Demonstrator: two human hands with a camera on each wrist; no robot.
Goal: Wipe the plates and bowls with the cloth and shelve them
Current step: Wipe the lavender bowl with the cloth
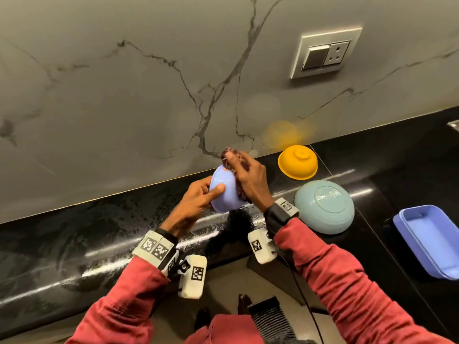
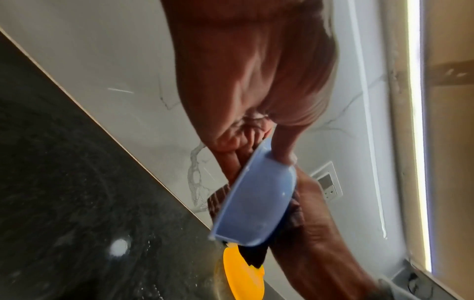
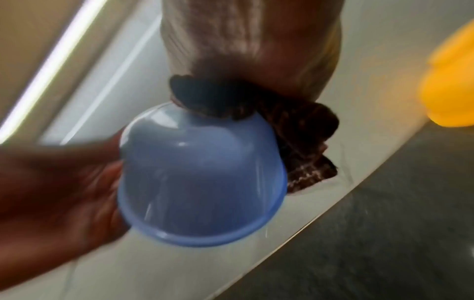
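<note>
Left hand [image 1: 196,204] grips the small blue bowl [image 1: 223,192] mid-air above the table [image 1: 74,239], near its back edge; thumb flat on the outer wall, other fingers curled around the far side. Right hand [image 1: 250,180] has its fingers bunched around the dark cloth [image 1: 232,155], pressing it against the bowl's base end. Risks as I see them: bowl looks like smooth plastic, maybe still wet, held by one hand only, so a hard wipe stroke could twist it out of the grip and drop it on the table. Loose cloth tail hangs below the bowl and could snag. Further right, the upside-down yellow bowl [image 1: 297,162] sits by the back edge, the teal plate [image 1: 324,207] also upside down, the blue tray [image 1: 432,242] near the right edge; a wide right elbow swing could knock them. Can't tell if the bowl's inside is wiped; shelving it damp is the quiet failure.
</note>
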